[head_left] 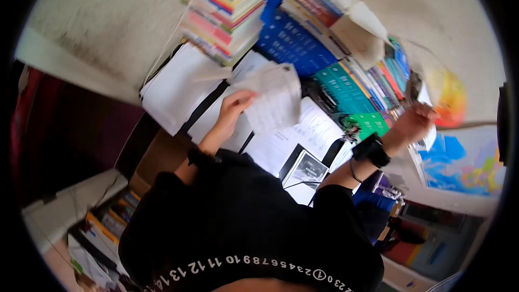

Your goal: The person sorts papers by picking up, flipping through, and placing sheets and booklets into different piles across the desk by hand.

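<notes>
Left hand [235, 107] out over the papers, fingers bent, thumb and fingertips closed on the near left edge of a white sheet [274, 97]. Grip narrow; the sheet hangs to the right of the fingers, tilted, its outline soft with blur, faint marks on its face, a small dark spot near its top corner. Black band [203, 157] at that wrist. Right hand [413, 124] well apart from the left, raised at the right end of the book row [373, 81], fingers curled and blurred. Just beyond its fingertips, a dark, shiny item [413, 87]; cannot tell whether the hand touches or holds it, nor how far the fingers are parted. Black watch [372, 150] on the right wrist. Below and right of the white sheet, printed pages [319, 124] lie flat; nearer the body, a dark card [308, 170] with pale lettering. Left of the left hand, a thick pile of paper [181, 89], blank on top. Beyond it, a tall book stack [224, 16], spines many-coloured. Between that stack and the row, a blue panel [294, 43] with pale writing; green panel [343, 87] beside it. Colourful poster [459, 162] at far right.
</notes>
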The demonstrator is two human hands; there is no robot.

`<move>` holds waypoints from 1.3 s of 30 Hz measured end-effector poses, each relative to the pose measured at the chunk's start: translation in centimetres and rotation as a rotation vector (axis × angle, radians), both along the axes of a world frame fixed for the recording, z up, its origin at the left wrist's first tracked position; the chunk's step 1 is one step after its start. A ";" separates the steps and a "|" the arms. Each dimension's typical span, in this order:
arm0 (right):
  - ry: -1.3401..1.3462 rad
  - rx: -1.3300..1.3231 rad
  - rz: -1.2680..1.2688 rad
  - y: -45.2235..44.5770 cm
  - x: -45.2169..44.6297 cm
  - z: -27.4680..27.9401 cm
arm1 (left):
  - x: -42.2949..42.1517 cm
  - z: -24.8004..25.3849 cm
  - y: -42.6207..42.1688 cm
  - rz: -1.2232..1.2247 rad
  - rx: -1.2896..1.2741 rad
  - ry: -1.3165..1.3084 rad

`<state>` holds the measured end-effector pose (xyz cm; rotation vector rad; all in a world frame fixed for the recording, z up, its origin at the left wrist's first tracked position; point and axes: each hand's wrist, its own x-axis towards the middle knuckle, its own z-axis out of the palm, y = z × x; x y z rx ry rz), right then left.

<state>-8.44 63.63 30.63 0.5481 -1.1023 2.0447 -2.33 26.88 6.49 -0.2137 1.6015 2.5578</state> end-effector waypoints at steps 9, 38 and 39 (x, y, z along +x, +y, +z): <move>-0.274 0.018 0.037 -2.2 -9.3 -4.6 | -0.6 2.7 -2.1 0.170 0.136 0.079; -1.126 0.211 0.236 -14.5 14.7 -16.9 | 2.8 2.2 2.2 -0.100 -0.392 0.285; -1.145 0.212 0.169 -14.3 15.5 -17.2 | 3.4 2.5 2.8 -0.083 -0.653 0.349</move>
